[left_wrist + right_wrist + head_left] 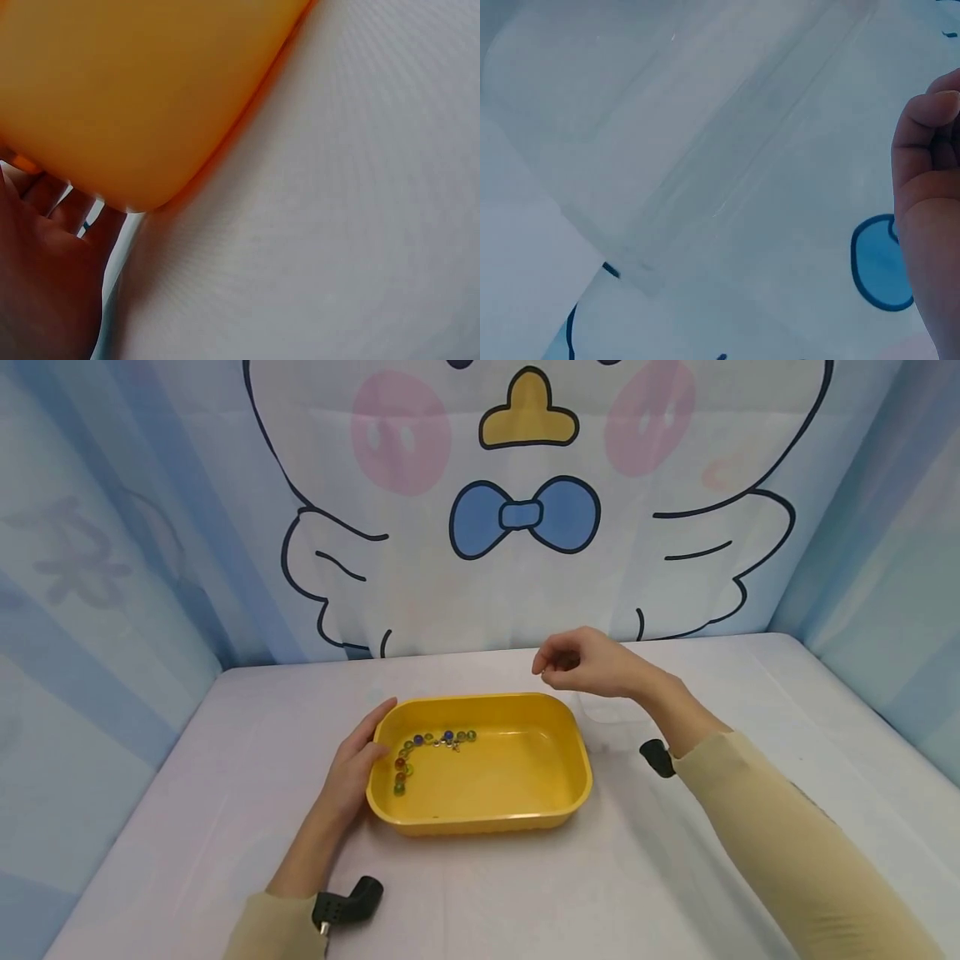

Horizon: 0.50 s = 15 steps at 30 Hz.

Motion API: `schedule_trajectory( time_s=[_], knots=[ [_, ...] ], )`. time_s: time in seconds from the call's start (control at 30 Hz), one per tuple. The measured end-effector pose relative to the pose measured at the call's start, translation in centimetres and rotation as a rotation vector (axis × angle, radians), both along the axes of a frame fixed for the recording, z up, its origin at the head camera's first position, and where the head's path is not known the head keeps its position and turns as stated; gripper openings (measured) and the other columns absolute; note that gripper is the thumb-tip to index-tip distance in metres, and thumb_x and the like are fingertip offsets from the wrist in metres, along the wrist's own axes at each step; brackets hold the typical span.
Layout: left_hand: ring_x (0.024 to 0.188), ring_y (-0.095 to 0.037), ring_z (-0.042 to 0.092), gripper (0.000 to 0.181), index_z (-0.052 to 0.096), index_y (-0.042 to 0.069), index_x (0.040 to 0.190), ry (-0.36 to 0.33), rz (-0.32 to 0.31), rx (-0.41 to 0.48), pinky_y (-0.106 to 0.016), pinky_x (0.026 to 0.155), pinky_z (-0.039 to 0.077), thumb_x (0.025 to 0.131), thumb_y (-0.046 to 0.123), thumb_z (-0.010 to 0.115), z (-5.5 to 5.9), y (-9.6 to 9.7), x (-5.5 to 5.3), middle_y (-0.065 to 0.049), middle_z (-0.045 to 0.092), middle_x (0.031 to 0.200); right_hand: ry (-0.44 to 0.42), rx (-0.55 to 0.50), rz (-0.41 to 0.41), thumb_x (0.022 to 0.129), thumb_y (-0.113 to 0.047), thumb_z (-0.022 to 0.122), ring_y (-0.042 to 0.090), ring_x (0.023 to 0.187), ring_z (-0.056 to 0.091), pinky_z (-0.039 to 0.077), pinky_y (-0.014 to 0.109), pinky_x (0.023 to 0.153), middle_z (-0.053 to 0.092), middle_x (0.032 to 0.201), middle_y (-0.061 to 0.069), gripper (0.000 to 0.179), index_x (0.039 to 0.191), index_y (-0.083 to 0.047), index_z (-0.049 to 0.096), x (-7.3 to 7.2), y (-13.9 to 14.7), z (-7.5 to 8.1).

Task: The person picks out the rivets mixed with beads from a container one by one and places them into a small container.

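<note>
Gripping the tray (517, 781) at its L end: L hand (354, 768), thumb over the rim, rest of the fingers along the outer wall (L wrist cam shows them up against the tray's side). R hand (588, 664) is just past the tray's far R corner, apart from it, fingers curled, thumb tip close to index; can't tell if anything small is pinched there.

Tray is yellow, rounded corners, sits approx mid-table, long sides parallel-ish to the far edge of the table (480, 893). Beads (417, 740) lie in it, in a bent row: up the L end, round nr the far L corner, then part-way along the far side. Colours = green, blue, red-brown. A few silver bits (455, 747) sit among those by the far side. Tray's R half is bare.

Clear plastic (682, 150) nr tray's R end (box or bag, can't tell); it fills much of R wrist cam.

Beige sleeves (787, 835), black wrist units (348, 902). Backdrop (420, 602) behind table's far edge, w/ blue bow (525, 516).
</note>
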<state>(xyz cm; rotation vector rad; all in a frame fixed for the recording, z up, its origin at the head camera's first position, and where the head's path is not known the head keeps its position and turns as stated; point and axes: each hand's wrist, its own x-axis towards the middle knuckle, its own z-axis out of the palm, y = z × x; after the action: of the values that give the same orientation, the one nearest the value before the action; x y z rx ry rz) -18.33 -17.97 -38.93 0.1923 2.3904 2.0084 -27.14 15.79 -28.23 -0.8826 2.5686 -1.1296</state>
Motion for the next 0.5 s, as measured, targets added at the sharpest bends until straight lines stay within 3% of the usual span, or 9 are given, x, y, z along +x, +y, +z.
schedule_trajectory(
  time_s=[0.5],
  knots=[
    [0.151, -0.020, 0.020, 0.063, 0.033, 0.013, 0.159, -0.001, -0.003, 0.007, -0.043, 0.122, 0.014, 0.097, 0.003, 0.036, -0.1, 0.0, 0.0, -0.003, 0.026, 0.164, -0.007, 0.026, -0.102, 0.092, -0.006, 0.063, 0.024, 0.083, 0.056, 0.051, 0.028, 0.070, 0.067, 0.100, 0.011, 0.013, 0.103, -0.002, 0.069, 0.6, 3.0, -1.0]
  ],
)
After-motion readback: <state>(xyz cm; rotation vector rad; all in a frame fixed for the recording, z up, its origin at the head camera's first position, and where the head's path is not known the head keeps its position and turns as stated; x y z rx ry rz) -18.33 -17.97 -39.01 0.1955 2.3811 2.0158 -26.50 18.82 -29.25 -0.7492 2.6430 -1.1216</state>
